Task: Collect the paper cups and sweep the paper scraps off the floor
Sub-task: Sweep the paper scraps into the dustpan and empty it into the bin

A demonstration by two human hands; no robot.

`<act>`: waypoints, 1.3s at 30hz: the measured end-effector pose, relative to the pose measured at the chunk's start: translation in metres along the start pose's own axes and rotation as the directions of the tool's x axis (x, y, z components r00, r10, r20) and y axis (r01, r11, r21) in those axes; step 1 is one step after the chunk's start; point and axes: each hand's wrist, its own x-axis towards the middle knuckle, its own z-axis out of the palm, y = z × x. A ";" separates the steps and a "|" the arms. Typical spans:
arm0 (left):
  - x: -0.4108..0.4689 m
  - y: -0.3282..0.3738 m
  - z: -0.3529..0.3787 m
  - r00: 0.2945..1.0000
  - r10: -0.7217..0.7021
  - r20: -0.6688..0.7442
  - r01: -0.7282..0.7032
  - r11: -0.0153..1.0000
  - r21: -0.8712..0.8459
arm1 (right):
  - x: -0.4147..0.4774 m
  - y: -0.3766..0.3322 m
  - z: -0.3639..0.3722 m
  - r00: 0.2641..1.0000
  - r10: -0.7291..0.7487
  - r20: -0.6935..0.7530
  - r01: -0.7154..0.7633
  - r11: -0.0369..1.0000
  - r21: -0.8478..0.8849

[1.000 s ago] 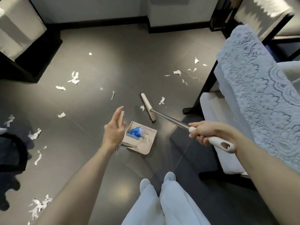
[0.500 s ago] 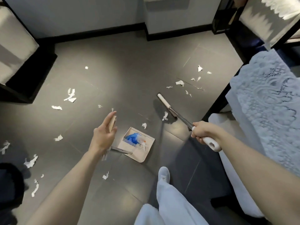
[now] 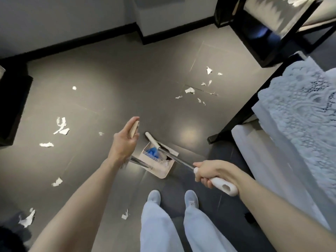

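The right hand (image 3: 211, 172) had a wrapped grip on the broom (image 3: 153, 140), and the left hand (image 3: 125, 142) pinched the dustpan (image 3: 163, 171) handle. The broom head had just swung back to the pan mouth, so the nearby bits looked done. Paper scraps (image 3: 190, 90) were left at 1 and 10 o'clock.

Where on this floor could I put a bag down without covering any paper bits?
The widest bare stretch of grey tiled floor lies between the black skirting board and the beige long-handled dustpan. A smaller bare patch sits between the dustpan and the black chair leg. Crowded: torn white paper scraps cluster near that chair, and more litter the left side.
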 end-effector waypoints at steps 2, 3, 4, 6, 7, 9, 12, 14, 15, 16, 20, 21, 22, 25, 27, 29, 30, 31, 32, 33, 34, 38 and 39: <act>0.006 -0.003 -0.006 0.999 0.022 0.025 -0.022 1.000 -0.003 | -0.012 -0.010 0.007 1.000 -0.012 0.003 0.012 1.000 0.007; 0.009 -0.005 -0.011 0.999 0.031 0.037 -0.031 1.000 0.001 | -0.018 -0.017 0.009 1.000 -0.018 -0.001 0.018 1.000 0.018; 0.011 -0.007 -0.015 0.998 0.041 0.050 -0.042 0.999 0.007 | -0.023 -0.024 0.011 1.000 -0.024 -0.005 0.024 0.999 0.037; 0.016 -0.009 -0.022 0.995 0.066 0.072 -0.068 0.997 0.020 | -0.032 -0.038 0.010 0.999 -0.042 -0.032 0.043 0.997 0.061; 0.020 -0.009 -0.024 0.994 0.080 0.078 -0.082 0.996 0.023 | -0.034 -0.044 0.007 0.997 -0.050 -0.056 0.054 0.996 0.068; 0.030 -0.005 -0.027 0.991 0.103 0.082 -0.104 0.994 0.018 | -0.037 -0.052 -0.001 0.992 -0.056 -0.113 0.068 0.992 0.104; 0.051 0.007 -0.029 0.986 0.140 0.089 -0.142 0.989 0.026 | -0.038 -0.062 -0.022 0.982 -0.055 -0.179 0.094 0.972 0.214; 0.072 0.018 -0.028 0.983 0.157 0.090 -0.159 0.987 0.015 | -0.038 -0.070 -0.045 0.973 -0.071 -0.219 0.127 0.959 0.253; 0.084 0.024 -0.025 0.982 0.166 0.089 -0.168 0.986 0.015 | -0.037 -0.075 -0.058 0.970 -0.082 -0.230 0.143 0.953 0.266; 0.097 0.031 -0.022 0.981 0.173 0.090 -0.175 0.984 0.018 | -0.036 -0.080 -0.073 0.968 -0.094 -0.232 0.159 0.947 0.281; 0.155 0.056 -0.002 0.979 0.180 0.095 -0.183 0.983 0.024 | -0.022 -0.103 -0.139 0.965 -0.102 -0.243 0.190 0.909 0.372; 0.172 0.062 0.004 0.980 0.177 0.092 -0.181 0.983 0.027 | -0.016 -0.111 -0.158 0.964 -0.093 -0.250 0.190 0.898 0.397; 0.189 0.068 0.010 0.981 0.173 0.091 -0.176 0.984 0.031 | -0.009 -0.119 -0.177 0.962 -0.084 -0.259 0.190 0.890 0.415; 0.242 0.088 0.028 0.984 0.158 0.079 -0.163 0.985 0.050 | 0.006 -0.146 -0.234 0.954 -0.078 -0.289 0.201 0.881 0.428; 0.276 0.101 0.036 0.985 0.153 0.075 -0.158 0.985 0.064 | 0.014 -0.165 -0.266 0.943 -0.078 -0.324 0.215 0.884 0.415; 0.308 0.115 0.043 0.985 0.155 0.079 -0.161 0.984 0.072 | 0.021 -0.185 -0.295 0.931 -0.089 -0.355 0.227 0.901 0.371; 0.324 0.120 0.046 0.985 0.155 0.082 -0.161 0.984 0.080 | 0.026 -0.194 -0.309 0.926 -0.089 -0.368 0.225 0.911 0.346; 0.339 0.125 0.049 0.985 0.151 0.087 -0.158 0.984 0.086 | 0.031 -0.203 -0.321 0.922 -0.087 -0.378 0.220 0.920 0.325; 0.354 0.132 0.053 0.985 0.142 0.097 -0.151 0.984 0.093 | 0.037 -0.210 -0.333 0.919 -0.088 -0.384 0.214 0.930 0.300; 0.367 0.138 0.056 0.985 0.133 0.109 -0.144 0.984 0.101 | 0.043 -0.217 -0.343 0.919 -0.091 -0.384 0.206 0.941 0.270; 0.379 0.144 0.060 0.985 0.131 0.116 -0.143 0.984 0.109 | 0.050 -0.223 -0.352 0.920 -0.096 -0.381 0.198 0.951 0.238; 0.420 0.165 0.076 0.980 0.144 0.140 -0.157 0.983 0.093 | 0.077 -0.242 -0.368 0.943 -0.076 -0.325 0.137 0.976 0.169; 0.429 0.170 0.080 0.977 0.143 0.158 -0.158 0.984 0.087 | 0.081 -0.246 -0.368 0.953 -0.073 -0.295 0.125 0.979 0.163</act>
